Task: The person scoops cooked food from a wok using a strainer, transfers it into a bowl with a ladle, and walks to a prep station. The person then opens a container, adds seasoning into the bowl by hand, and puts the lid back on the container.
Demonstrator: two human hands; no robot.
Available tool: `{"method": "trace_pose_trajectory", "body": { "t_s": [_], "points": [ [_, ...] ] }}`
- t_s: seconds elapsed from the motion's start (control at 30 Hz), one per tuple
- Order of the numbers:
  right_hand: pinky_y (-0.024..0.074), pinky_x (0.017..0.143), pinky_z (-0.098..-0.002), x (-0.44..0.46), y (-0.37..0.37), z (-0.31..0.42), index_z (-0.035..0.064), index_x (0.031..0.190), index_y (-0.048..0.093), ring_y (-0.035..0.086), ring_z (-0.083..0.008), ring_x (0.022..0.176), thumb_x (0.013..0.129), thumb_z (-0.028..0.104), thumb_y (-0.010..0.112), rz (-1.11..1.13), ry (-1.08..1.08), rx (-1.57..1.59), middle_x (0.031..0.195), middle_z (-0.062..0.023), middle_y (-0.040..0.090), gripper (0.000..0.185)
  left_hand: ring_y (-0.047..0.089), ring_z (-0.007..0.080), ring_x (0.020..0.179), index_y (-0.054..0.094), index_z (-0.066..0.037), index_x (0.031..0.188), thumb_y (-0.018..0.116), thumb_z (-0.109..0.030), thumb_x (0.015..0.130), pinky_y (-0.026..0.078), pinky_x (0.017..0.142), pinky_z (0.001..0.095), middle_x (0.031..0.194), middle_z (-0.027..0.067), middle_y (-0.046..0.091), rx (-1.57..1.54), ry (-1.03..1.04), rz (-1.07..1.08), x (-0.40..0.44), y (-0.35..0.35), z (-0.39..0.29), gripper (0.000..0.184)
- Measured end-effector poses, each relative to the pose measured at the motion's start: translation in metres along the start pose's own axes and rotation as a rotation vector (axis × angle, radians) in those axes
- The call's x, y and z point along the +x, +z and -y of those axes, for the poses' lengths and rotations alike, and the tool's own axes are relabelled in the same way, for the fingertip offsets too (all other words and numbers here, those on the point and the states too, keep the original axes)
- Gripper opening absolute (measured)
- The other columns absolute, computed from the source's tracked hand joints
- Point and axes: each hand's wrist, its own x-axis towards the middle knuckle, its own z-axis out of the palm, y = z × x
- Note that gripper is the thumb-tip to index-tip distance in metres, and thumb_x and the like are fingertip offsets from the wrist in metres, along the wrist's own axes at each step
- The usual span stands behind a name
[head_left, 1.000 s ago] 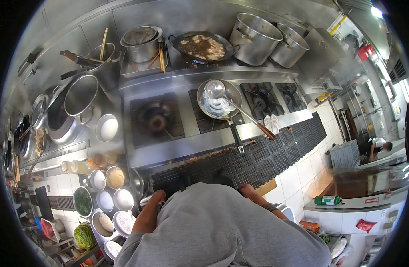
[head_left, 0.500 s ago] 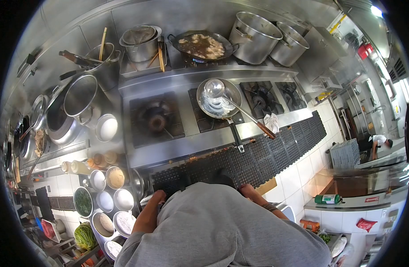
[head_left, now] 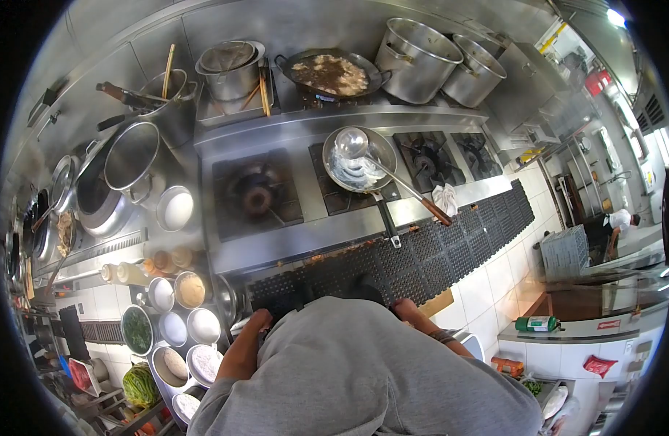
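- Fingers of the left hand (head_left: 261,319) and right hand (head_left: 404,309) hang beside the grey shirt (head_left: 363,363); wide or closed, I cannot tell.
- Brushing the overhanging pan handle (head_left: 387,220) or ladle (head_left: 351,142) could, I judge, swing the frying pan (head_left: 385,151) and spill its white residue (head_left: 356,173).
- I see that pan on a burner grate (head_left: 338,203), ahead of both hands, untouched.

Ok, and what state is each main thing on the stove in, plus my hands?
Frying pan, upright, whitish substance inside
Ladle, resting in the frying pan
Wok, uncovered, holding brown liquid and pale pieces
Left tall pot, uncovered
Right tall pot, uncovered
White cloth, crumpled
Left hand, lowered, grip hidden
Right hand, lowered, grip hidden
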Motion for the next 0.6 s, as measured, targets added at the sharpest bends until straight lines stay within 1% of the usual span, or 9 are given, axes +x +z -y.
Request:
{"method": "trace_pose_trajectory", "body": {
  "t_s": [0.13, 0.2, 0.23, 0.3, 0.33, 0.4, 0.5, 0.53, 0.6],
  "points": [
    [0.0555, 0.074, -0.0459, -0.013, -0.010, 0.018, 0.0059, 0.091, 0.073, 0.071, -0.0356, 0.084, 0.085, 0.023, 0.055, 0.005, 0.088, 0.110, 0.088, -0.0188, 0.071, 0.025, 0.073, 0.0328, 0.085, 0.078, -0.007, 0.083, 0.077, -0.013, 0.067, 0.060, 0.074, 0.0430, 0.085, 0.0149, 0.074, 0.071, 0.060, -0.007, -0.037, -0.035, -0.009, 0.017],
    [0.0566, 0.066, -0.0431, 0.004, -0.004, -0.003, 0.0056, 0.091, 0.073, 0.071, -0.0332, 0.073, 0.085, 0.022, 0.057, -0.001, -0.089, -0.034, 0.082, -0.0178, 0.071, 0.024, 0.073, 0.0330, 0.084, 0.078, -0.007, 0.082, 0.076, -0.014, 0.068, 0.060, 0.073, 0.0434, 0.084, 0.0148, 0.074, 0.070, 0.067, -0.190, -0.030, -0.019, -0.004, 0.016],
    [0.0566, 0.066, -0.0431, 0.014, 0.000, -0.017, 0.0056, 0.091, 0.073, 0.071, -0.0332, 0.073, 0.085, 0.022, 0.057, -0.001, -0.089, -0.035, 0.082, -0.0178, 0.071, 0.024, 0.073, 0.0330, 0.084, 0.078, -0.007, 0.082, 0.076, -0.014, 0.068, 0.060, 0.073, 0.0434, 0.084, 0.0148, 0.074, 0.069, 0.067, -0.191, -0.018, -0.009, -0.001, 0.016],
    [0.0566, 0.061, -0.0412, 0.028, 0.005, -0.038, 0.0055, 0.093, 0.074, 0.069, -0.0285, 0.066, 0.084, 0.016, 0.056, -0.065, -0.445, -0.388, 0.076, -0.0150, 0.070, 0.023, 0.073, 0.0333, 0.082, 0.078, -0.007, 0.081, 0.074, -0.015, 0.070, 0.060, 0.072, 0.0431, 0.081, 0.0150, 0.074, 0.007, 0.049, -0.104, 0.002, 0.003, 0.002, 0.014],
    [0.0566, 0.061, -0.0412, 0.028, 0.005, -0.038, 0.0055, 0.093, 0.074, 0.069, -0.0285, 0.066, 0.084, 0.016, 0.056, -0.066, -0.445, -0.389, 0.076, -0.0150, 0.070, 0.023, 0.073, 0.0333, 0.082, 0.078, -0.007, 0.081, 0.074, -0.015, 0.070, 0.060, 0.072, 0.0431, 0.081, 0.0150, 0.074, 0.006, 0.049, -0.104, -0.003, -0.003, 0.001, 0.014],
    [0.0587, 0.056, -0.0388, 0.025, 0.004, -0.033, 0.0003, 0.084, 0.071, 0.072, -0.0265, 0.064, 0.083, 0.012, 0.057, -0.026, -0.285, -0.138, 0.077, -0.0160, 0.070, 0.019, 0.074, 0.0319, 0.081, 0.078, -0.008, 0.081, 0.074, -0.014, 0.071, 0.060, 0.072, 0.0424, 0.081, 0.0141, 0.074, 0.093, 0.085, -0.012, -0.026, -0.031, -0.004, 0.013],
    [0.0576, 0.054, -0.0383, 0.008, -0.007, -0.004, -0.0007, 0.082, 0.070, 0.070, -0.0253, 0.059, 0.081, 0.013, 0.058, -0.002, -0.057, 0.067, 0.070, -0.0157, 0.068, 0.019, 0.074, 0.0301, 0.079, 0.078, -0.008, 0.081, 0.074, -0.015, 0.072, 0.060, 0.071, 0.0416, 0.078, 0.0129, 0.074, 0.021, 0.043, -0.103, -0.022, -0.023, -0.003, 0.012],
    [0.0576, 0.054, -0.0383, 0.007, -0.008, -0.002, -0.0007, 0.082, 0.070, 0.070, -0.0253, 0.059, 0.081, 0.013, 0.058, -0.002, -0.058, 0.067, 0.070, -0.0157, 0.068, 0.019, 0.074, 0.0301, 0.079, 0.078, -0.008, 0.081, 0.074, -0.015, 0.072, 0.060, 0.071, 0.0416, 0.078, 0.0129, 0.074, 0.021, 0.042, -0.103, -0.023, -0.026, -0.004, 0.012],
    [0.0545, 0.055, -0.0355, 0.005, -0.009, 0.002, 0.0051, 0.095, 0.074, 0.060, -0.0198, 0.055, 0.082, 0.010, 0.055, 0.024, 0.064, 0.169, 0.068, -0.0075, 0.065, 0.023, 0.074, 0.0280, 0.076, 0.078, -0.008, 0.081, 0.074, -0.016, 0.074, 0.060, 0.070, 0.0408, 0.077, 0.0112, 0.074, -0.033, 0.005, 0.042, -0.022, -0.032, -0.006, 0.011]
  ]
}}
